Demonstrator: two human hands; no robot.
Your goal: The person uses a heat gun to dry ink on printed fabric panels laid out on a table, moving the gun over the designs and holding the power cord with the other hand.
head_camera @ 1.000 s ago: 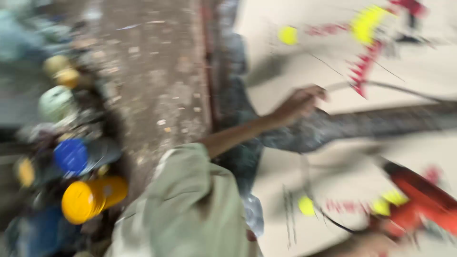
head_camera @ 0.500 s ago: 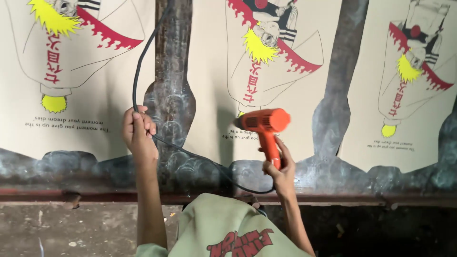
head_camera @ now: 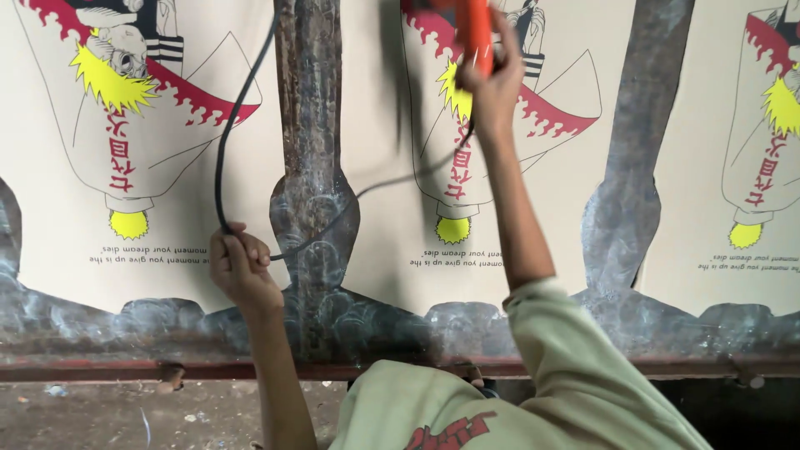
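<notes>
Gripping an orange heat gun by its handle, the right hand is raised far over the bench, fingers wrapped tight around the tool; its upper part runs out of the top of the view. The left hand is closed around a black cable, which rises from the fist toward the far edge, while a thinner stretch trails right toward the heat gun. Printed cream sheets lie flat on the dark, worn bench: the left sheet just beyond the left hand, the middle sheet under the right forearm, and a third sheet at the right. A pale green sleeve covers the right arm near the camera.
</notes>
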